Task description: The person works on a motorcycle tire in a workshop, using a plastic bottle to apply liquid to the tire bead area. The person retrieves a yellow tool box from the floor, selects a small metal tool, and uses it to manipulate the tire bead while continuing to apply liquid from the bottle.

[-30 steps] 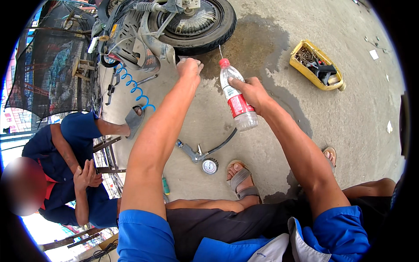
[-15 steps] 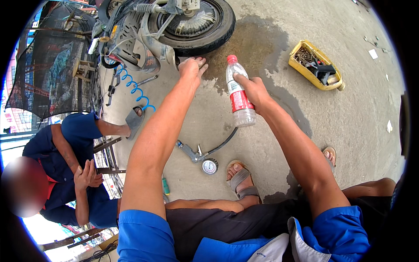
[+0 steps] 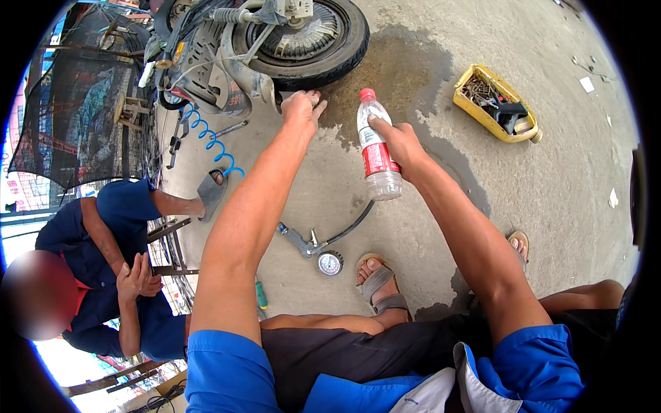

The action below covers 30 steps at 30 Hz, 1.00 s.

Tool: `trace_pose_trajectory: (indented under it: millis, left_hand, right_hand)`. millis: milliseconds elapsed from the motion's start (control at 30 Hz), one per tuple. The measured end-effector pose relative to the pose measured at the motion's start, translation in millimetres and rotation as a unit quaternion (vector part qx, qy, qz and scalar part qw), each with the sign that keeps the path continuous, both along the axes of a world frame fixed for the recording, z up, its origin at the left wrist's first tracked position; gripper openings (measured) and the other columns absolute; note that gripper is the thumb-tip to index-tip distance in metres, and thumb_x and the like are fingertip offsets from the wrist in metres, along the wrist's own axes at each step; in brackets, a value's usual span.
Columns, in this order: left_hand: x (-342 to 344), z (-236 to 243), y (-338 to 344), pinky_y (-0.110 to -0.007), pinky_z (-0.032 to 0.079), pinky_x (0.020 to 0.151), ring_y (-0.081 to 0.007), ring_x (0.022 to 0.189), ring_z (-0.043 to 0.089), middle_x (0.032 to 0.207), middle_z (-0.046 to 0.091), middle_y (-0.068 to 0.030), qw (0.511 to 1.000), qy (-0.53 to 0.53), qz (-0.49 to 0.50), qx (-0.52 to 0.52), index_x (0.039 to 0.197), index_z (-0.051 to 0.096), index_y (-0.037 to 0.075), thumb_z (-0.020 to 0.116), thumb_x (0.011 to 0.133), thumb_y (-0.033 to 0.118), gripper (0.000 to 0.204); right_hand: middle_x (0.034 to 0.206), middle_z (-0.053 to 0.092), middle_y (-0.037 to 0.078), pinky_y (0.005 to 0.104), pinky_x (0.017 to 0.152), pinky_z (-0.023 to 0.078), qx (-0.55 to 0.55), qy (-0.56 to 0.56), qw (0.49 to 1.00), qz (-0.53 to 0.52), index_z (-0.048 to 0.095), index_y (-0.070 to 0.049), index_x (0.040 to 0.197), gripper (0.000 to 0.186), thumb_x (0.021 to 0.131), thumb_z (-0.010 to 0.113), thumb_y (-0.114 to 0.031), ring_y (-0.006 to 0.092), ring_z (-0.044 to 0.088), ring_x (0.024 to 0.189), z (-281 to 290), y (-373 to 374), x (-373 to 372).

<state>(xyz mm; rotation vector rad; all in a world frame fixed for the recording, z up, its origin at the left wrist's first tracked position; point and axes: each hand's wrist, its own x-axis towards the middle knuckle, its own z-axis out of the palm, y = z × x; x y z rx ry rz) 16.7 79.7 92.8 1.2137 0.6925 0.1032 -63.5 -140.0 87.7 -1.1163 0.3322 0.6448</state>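
Observation:
In my right hand (image 3: pixel 401 148) is a clear plastic bottle (image 3: pixel 383 184) with a red cap and a red label, held nearly upright, fingers wrapped round its middle. The cap is on. My left hand (image 3: pixel 300 108) reaches to the lower edge of the rear tyre (image 3: pixel 301 79) of a two-wheeler lying on its side. Its thumb stands apart from the partly bent fingers, and nothing shows in it. Whether it touches the tyre I cannot tell. Below, between my arms, a tyre inflator with a round gauge (image 3: pixel 330 262) and black hose lies on the concrete.
A cut-open yellow container (image 3: pixel 482 118) of small metal parts stands at the right. Wet patches (image 3: pixel 406 65) darken the concrete. A coiled blue air hose (image 3: pixel 210 141) runs at the left. Another person (image 3: pixel 103 255) sits at the left, hands together. A green-handled tool (image 3: pixel 261 294) lies near my leg.
Hardly anything differs. The view has shifted very slightly; both hands keep their places, the right still round the bottle.

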Motion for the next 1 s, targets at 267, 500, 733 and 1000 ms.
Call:
trace_pose_trajectory:
  millis: [267,500,733,1000]
  left_hand:
    - [2.9,-4.8,1.2,-0.054,0.041,0.103,-0.0263,0.104,0.058,0.113,0.057,-0.0138,1.000,-0.003,0.027,-0.005,0.116,0.049,-0.005,0.053,0.079,-0.018,0.040]
    - [1.2,-15.6,12.5,-0.048,0.044,0.097,-0.0217,0.111,0.052,0.124,0.050,-0.0058,0.995,-0.020,0.072,0.060,0.120,0.046,0.008,0.047,0.072,-0.021,0.056]
    - [-0.5,-21.0,25.1,-0.042,0.046,0.090,-0.0183,0.104,0.050,0.115,0.048,-0.0006,0.992,-0.031,0.002,0.125,0.116,0.048,0.012,0.048,0.071,-0.018,0.054]
    - [-8.8,-7.0,8.2,-0.049,0.046,0.097,-0.0217,0.102,0.050,0.112,0.048,-0.0063,0.997,-0.006,0.001,0.079,0.109,0.050,0.005,0.050,0.072,-0.018,0.044]
  right_hand:
    - [0.074,0.063,0.017,0.0375,0.049,0.052,-0.001,0.001,1.000,0.010,0.057,0.014,0.090,0.050,0.083,0.065,-0.034,0.0221,0.063,0.055,-4.7,0.4,1.2]
    - [0.074,0.063,0.016,0.0369,0.049,0.052,-0.005,-0.001,0.999,0.034,0.058,0.014,0.091,0.051,0.083,0.065,-0.036,0.0216,0.063,0.055,-1.2,-1.9,1.1]
    - [0.074,0.064,0.016,0.0364,0.048,0.052,-0.007,-0.008,0.999,0.040,0.059,0.014,0.090,0.050,0.084,0.065,-0.035,0.0211,0.064,0.055,-0.1,-0.6,1.2]
    - [0.073,0.065,0.016,0.0354,0.047,0.051,-0.007,-0.038,0.994,0.101,0.062,0.013,0.089,0.045,0.084,0.067,-0.031,0.0204,0.064,0.054,8.6,5.7,-3.1]
